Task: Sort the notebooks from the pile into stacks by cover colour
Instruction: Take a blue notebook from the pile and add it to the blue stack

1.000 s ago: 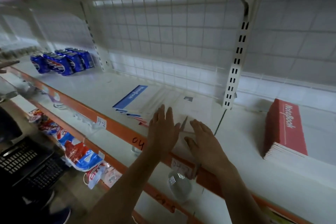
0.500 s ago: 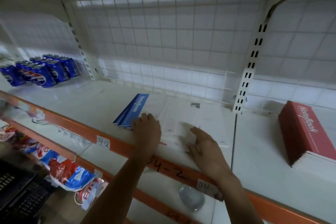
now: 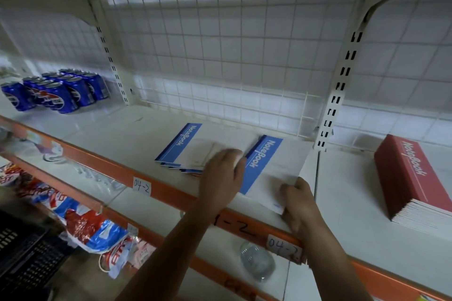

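Presently, blue notebook, centre frame: likely thin, light, floppy, slick; right hand pinches its near corner, left hand fingers curl over the pile, grip unclear.

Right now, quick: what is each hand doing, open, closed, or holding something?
Left hand: rests on the notebook pile, fingers bent; grip cannot be told.
Right hand: pinches the blue notebook at its near corner.

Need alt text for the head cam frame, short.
A right hand grips the near corner of a blue notebook on a shop shelf, while the left hand rests on the fanned pile beside it. A red stack of notebooks lies to the right, blue cans far left.
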A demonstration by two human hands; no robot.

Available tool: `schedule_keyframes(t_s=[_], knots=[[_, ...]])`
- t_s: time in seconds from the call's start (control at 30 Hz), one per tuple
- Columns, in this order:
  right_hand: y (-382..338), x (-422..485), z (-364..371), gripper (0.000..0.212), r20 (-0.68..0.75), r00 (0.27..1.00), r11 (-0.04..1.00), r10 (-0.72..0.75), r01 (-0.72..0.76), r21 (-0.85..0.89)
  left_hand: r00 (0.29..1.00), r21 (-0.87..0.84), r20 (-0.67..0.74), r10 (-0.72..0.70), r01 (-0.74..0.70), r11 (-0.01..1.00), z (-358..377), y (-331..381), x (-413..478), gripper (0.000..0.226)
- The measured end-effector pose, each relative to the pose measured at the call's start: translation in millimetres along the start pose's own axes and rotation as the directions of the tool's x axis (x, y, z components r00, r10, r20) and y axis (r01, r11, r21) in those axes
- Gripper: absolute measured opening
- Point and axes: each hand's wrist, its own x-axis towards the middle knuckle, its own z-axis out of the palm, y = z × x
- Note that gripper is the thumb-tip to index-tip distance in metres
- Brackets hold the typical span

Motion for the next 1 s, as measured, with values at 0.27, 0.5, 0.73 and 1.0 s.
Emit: schedule_keyframes(t_s=[0.27,0.5,0.73,1.0], knots=[[0,-1,-1,0.029,-0.004,1.000,0.991,-0.001,0.001,-0.132,0.876,0.422,0.033,-0.480,0.423,0.802,6,-46,12,0.063],[12,10,-3,0.041,-0.024,0.999,0.982,-0.025,0.020,-0.186,0.993,0.356,0.067,-0.101,0.070,0.932,3,-15,-1,0.013],[0,-1,-2,0.034,-0.039,0.999,1.000,-0.001,0.000,-0.006,0.937,-0.078,0.064,0.342,-0.337,0.938,18,34,-25,0.047],[2,-2,-9,0.023,0.041,0.999,0.996,0.009,-0.005,-0.085,0.944,0.239,0.073,-0.323,0.298,0.924,4,-19,3,0.065]])
